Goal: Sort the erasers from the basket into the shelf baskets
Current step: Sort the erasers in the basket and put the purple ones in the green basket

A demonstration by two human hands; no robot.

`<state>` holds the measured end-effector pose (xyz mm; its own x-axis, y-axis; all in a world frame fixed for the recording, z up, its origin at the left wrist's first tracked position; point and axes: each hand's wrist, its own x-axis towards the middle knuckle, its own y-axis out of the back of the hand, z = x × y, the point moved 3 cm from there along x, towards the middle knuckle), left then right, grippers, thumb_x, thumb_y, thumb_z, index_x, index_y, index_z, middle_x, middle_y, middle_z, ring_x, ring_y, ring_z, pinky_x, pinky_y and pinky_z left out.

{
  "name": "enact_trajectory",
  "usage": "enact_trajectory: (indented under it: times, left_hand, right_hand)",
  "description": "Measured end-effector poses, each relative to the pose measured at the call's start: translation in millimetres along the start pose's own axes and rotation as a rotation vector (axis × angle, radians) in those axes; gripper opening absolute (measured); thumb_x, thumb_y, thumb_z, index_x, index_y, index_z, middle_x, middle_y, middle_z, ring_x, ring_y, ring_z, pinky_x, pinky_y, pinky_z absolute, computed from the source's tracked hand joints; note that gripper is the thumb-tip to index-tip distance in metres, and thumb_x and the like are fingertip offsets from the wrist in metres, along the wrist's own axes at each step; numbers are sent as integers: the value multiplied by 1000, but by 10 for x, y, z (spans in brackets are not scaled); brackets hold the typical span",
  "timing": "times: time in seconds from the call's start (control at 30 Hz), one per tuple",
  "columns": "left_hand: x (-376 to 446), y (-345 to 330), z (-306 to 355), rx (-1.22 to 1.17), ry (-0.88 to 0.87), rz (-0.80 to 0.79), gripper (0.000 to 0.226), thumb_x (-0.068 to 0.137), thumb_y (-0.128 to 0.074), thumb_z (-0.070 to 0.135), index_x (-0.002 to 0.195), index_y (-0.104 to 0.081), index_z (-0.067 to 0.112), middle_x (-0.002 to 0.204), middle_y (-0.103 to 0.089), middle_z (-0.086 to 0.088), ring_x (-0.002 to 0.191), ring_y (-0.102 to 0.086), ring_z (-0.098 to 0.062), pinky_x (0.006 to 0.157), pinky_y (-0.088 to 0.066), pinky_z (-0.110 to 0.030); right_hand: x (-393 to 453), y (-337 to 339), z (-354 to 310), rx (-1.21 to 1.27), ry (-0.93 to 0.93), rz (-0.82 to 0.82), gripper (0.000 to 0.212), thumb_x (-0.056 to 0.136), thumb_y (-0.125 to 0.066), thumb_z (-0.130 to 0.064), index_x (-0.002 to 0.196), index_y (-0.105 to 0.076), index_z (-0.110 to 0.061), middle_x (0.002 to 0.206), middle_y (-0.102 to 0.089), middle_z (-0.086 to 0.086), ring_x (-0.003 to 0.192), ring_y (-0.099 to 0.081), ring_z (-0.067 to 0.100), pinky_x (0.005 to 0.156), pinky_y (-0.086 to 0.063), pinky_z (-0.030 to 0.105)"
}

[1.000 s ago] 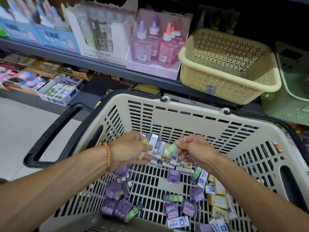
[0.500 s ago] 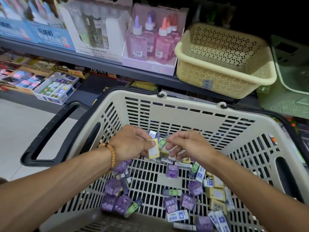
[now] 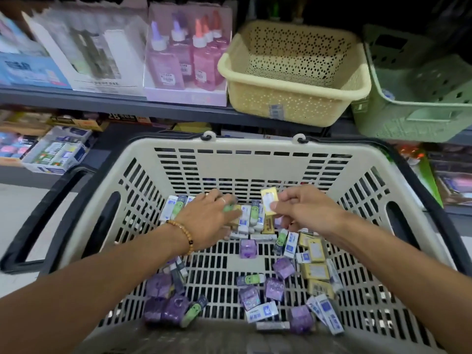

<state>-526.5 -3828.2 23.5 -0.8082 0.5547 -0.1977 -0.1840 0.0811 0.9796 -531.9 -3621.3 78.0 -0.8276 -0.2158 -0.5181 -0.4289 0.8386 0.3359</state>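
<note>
The right hand (image 3: 304, 210) pinched a yellow eraser (image 3: 269, 203) above the basket (image 3: 229, 164). The left hand (image 3: 212, 221) reached into the far pile of erasers (image 3: 251, 218); its fingertips were blurred, so its grip could not be told.

You stand before a dark grey shop shelf (image 3: 163, 112). On it you see a pink display box of glue bottles (image 3: 187, 72) and a white carton (image 3: 84, 52). Below left is pale floor (image 3: 23, 208), and small stationery boxes (image 3: 55, 152).
</note>
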Motion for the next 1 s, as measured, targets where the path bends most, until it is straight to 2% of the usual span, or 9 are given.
enact_trajectory:
  times: [0.13,0.23,0.37,0.43,0.53,0.67,0.73,0.87,1.0]
  left_hand:
    - [-14,-104,-36,-10,108,41,52,93,-46,51,138,-42,26,140,-39,3,126,-34,-18,103,-38,-35]
    - [-4,-21,-24,-29,152,29,51,91,-45,56,132,-48,27,133,-43,2,120,-39,-18,97,-44,-36]
    - [152,124,448,-160,-52,148,51,91,-48,51,133,-50,21,122,-48,-2,111,-47,-21,86,-46,-35]
    - [317,64,807,-291,-152,65,53,92,-51,48,138,-43,22,126,-45,-3,112,-47,-22,83,-46,-32]
    - [661,-154,1223,-325,-174,-162,76,87,-56,56,148,-24,24,140,-35,-9,124,-39,-30,96,-45,-43]
    - [863,-464,1436,-160,-188,-314,106,73,-59,73,152,-1,32,160,-4,-5,143,-8,-39,111,-19,-60]
    - [843,-554,1503,-132,-197,-274,102,70,-56,75,150,-4,39,160,-4,-2,141,-7,-42,109,-20,-64]
    - [722,-592,1605,-131,-204,-199,82,68,-52,73,135,-14,44,148,-21,-2,126,-24,-39,98,-34,-58]
    - [744,-571,1722,-192,-162,-251,93,62,-64,70,140,-17,48,148,-19,0,128,-24,-36,98,-36,-57]
  right_hand:
    - [37,35,-94,29,46,24,14,93,-66,-19,94,-68,-5,76,-68,5,66,-64,12,69,-57,31]
    - [10,146,-194,35,70,87,17,93,-66,-16,96,-66,0,78,-66,7,60,-62,7,61,-54,24]
    - [-101,414,-183,53,79,185,8,92,-66,-14,95,-63,-7,76,-70,6,54,-61,6,51,-51,20]
    - [-158,528,-140,74,79,226,8,91,-66,-14,94,-61,-8,76,-69,9,53,-60,8,52,-51,22]
    - [-231,628,-86,104,92,240,7,92,-65,-12,91,-58,-11,72,-67,7,53,-58,9,53,-51,24]
    - [-292,677,-51,99,134,213,12,91,-66,-13,85,-56,-15,68,-66,2,54,-60,8,53,-52,24]
    - [-305,702,-45,96,154,213,13,90,-67,-14,83,-56,-16,69,-66,2,53,-60,7,53,-51,24]
    - [-340,731,-47,55,180,206,10,91,-66,-18,88,-56,-17,73,-65,3,53,-61,3,56,-53,23]
    - [-320,719,-58,46,190,207,9,90,-66,-18,91,-57,-18,80,-66,4,54,-63,2,57,-55,22]
